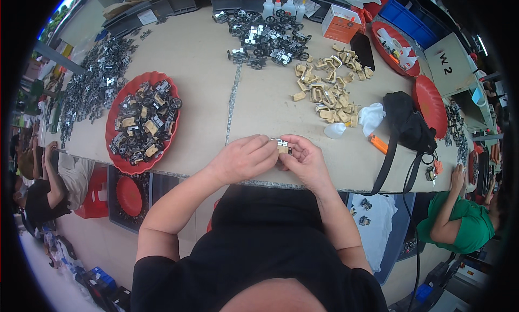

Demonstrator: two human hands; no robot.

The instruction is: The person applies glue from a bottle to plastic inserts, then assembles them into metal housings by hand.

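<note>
Both hands meet at the bench's (216,85) near edge: left hand (243,159) and right hand (305,159) each pinch one small toy car (281,146). Left of them, a red tray (116,109) holds many assembled cars; beyond, tan parts (327,90) remain loose, so work seems partway.
</note>
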